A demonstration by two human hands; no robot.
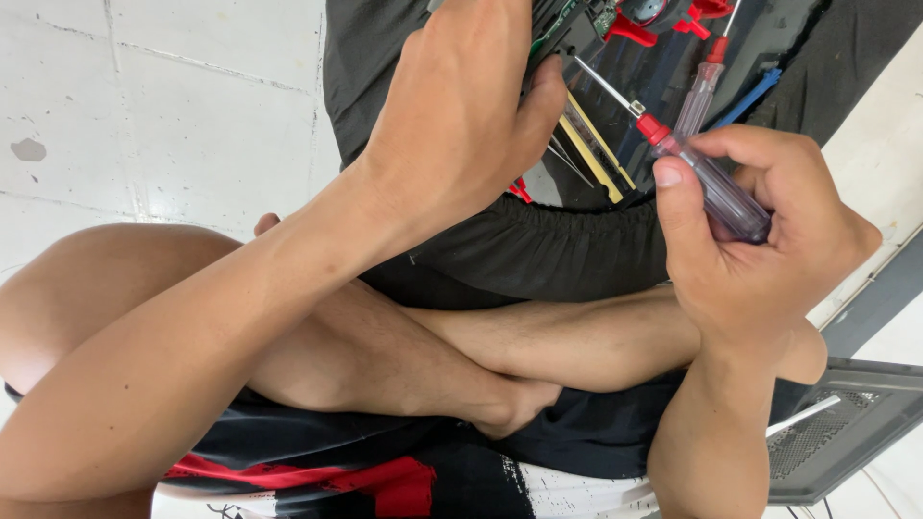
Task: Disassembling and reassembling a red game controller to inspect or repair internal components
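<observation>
Most of the green circuit board (575, 21) is hidden behind the left hand (461, 115) and cut off at the top edge. The left hand is closed over the board, above the dark cloth (538, 245). A clear-handled screwdriver (702, 173) is gripped tightly in the right hand (760, 240), its tip set against the board.

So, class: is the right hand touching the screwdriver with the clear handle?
Touching. The head view shows the right hand wrapped around the screwdriver, thumb and fingers pressed on its clear handle.
</observation>
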